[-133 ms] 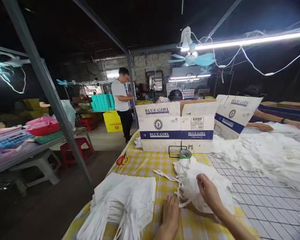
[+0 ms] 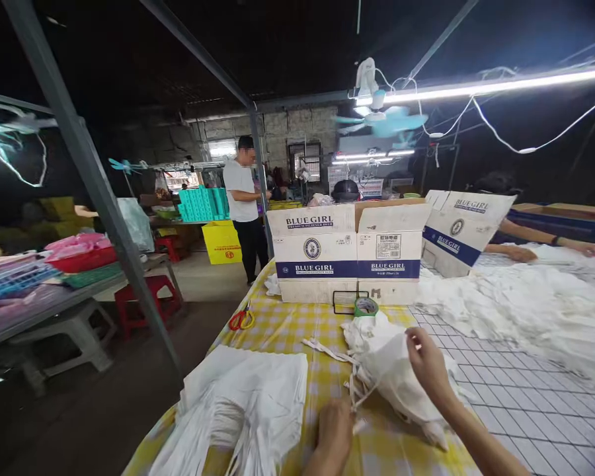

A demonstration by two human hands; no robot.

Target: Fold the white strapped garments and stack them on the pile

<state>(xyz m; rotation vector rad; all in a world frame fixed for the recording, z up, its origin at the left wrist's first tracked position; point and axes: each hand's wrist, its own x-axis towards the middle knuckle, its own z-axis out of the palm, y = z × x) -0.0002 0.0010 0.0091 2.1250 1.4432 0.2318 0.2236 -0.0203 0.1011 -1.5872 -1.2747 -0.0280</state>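
My right hand [image 2: 429, 363] pinches the upper edge of a white cloth piece [image 2: 394, 377] and holds it partly raised from a loose white heap. Thin white straps [image 2: 330, 350] trail from the heap's left side over the yellow checked cloth. Low in the middle, my left hand [image 2: 335, 426] is curled closed next to the strap ends. One thin strap runs toward its fingers, but what they grip is hidden. Left of it lies a neat stack of white cloth pieces [image 2: 258, 377], their straps hanging toward me.
Red-and-yellow scissors [image 2: 241, 319], a roll of green tape [image 2: 365, 306] and a black wire frame [image 2: 344, 302] lie before a cardboard box [image 2: 347, 264]. At right, a white cloth pile [image 2: 530, 304] covers part of a grid surface. Another person's arms [image 2: 513, 252] reach over it.
My right hand has moved slightly up and right, lifting the white cloth piece. My left hand has drawn a little toward me and its fingers are more curled.
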